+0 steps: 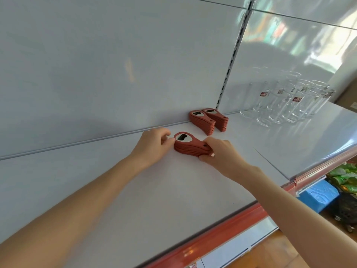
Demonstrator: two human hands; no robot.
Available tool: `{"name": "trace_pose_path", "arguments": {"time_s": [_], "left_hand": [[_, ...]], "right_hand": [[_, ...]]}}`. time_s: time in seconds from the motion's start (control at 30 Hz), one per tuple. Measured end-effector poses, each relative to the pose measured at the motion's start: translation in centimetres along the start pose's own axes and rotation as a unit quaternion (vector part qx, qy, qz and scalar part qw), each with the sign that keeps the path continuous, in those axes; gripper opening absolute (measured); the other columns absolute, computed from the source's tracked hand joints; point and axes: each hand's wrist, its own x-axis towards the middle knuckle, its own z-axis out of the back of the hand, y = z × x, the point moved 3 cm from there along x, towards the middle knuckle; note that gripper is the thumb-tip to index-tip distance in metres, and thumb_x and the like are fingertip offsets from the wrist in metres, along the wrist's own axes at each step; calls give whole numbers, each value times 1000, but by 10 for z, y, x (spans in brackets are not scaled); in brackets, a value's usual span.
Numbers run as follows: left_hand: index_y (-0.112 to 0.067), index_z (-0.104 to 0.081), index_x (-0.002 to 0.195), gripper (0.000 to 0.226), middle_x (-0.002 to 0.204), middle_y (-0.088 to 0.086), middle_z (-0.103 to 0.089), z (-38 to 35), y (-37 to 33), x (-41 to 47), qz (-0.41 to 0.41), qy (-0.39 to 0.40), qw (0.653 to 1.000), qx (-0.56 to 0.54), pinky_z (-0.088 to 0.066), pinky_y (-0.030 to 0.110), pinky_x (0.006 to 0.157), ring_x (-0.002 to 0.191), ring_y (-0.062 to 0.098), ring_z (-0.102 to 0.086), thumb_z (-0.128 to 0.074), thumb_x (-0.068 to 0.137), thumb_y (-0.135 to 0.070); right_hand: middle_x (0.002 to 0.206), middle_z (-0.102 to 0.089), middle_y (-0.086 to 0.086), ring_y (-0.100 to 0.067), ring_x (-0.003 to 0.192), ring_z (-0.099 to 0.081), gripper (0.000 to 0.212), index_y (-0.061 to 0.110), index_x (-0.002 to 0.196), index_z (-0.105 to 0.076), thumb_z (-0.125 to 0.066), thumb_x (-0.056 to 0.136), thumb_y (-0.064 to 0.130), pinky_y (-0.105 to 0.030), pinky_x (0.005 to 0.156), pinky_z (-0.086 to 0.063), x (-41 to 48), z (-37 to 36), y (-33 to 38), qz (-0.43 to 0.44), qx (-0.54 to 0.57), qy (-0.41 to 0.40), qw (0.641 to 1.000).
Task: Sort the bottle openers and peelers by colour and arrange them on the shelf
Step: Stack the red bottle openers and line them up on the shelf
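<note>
Head view, both arms reach over the white shelf (116, 190). Progress: two rear stacks (202, 122) of red openers already stand side by side against the back panel (116, 64), heads toward the panel. A third red stack (190, 145) lies on the shelf just in front of them, apart from them and not yet lined up. Left hand (154, 144) has its fingers curled, with thumb and fingertip pinching the stack's rounded head. Right hand (222, 153) grips the narrow handle end, thumb below and fingers over the top. My reading: red openers are nearly placed and this stack is being squared and set. No peelers or other colours are in sight, so how much remains cannot be told. Materials: openers are flat, teardrop-shaped matt red plastic, each with a shiny metal insert around a dark slot and a small hole in the handle; they nest neatly. Shelf is smooth, glossy painted metal with a red edge strip (222, 225). Clear glasses (286, 105) stand well to the right.
</note>
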Motion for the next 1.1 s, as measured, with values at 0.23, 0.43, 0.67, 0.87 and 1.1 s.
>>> {"name": "trace_pose_path", "arguments": {"time_s": [0.23,0.43,0.67,0.87,1.1], "left_hand": [[-1,-56,119,42,121,17,-53,7,26,-24,-37,26,986,161,-31,31,97,116,33,-45,-44,93,-31],[4,-63,105,62,110,22,-58,7,27,-29,-25,8,988,153,-36,34,94,110,35,-50,-30,80,-43],[2,-61,106,55,112,18,-58,8,27,-28,-18,2,990,139,-34,32,94,113,32,-48,-34,79,-37],[1,-62,104,75,111,18,-59,8,27,-28,-28,-6,989,148,-37,34,92,110,33,-50,-19,73,-52],[2,-62,104,54,112,18,-58,8,28,-28,-12,1,989,145,-36,34,93,111,33,-49,-35,79,-38]], "right_hand": [[83,-48,-9,-28,76,-44,14,2,92,-50,-53,87,15,-30,62,-29,8,-6,10,-66,-23,-33,997],[89,-55,-19,-38,96,-55,10,6,85,-41,-50,87,7,-31,66,-30,42,-8,20,-95,-13,-64,993],[110,-58,-19,-36,104,-52,19,1,101,-46,-54,91,14,-29,69,-29,52,-12,16,-108,10,-91,990],[105,-59,-21,-36,98,-52,15,7,89,-40,-54,91,9,-29,67,-27,55,-13,14,-96,12,-86,992],[103,-60,-16,-33,96,-53,27,0,102,-49,-60,88,21,-32,67,-34,54,-12,10,-91,30,-92,991]]}}
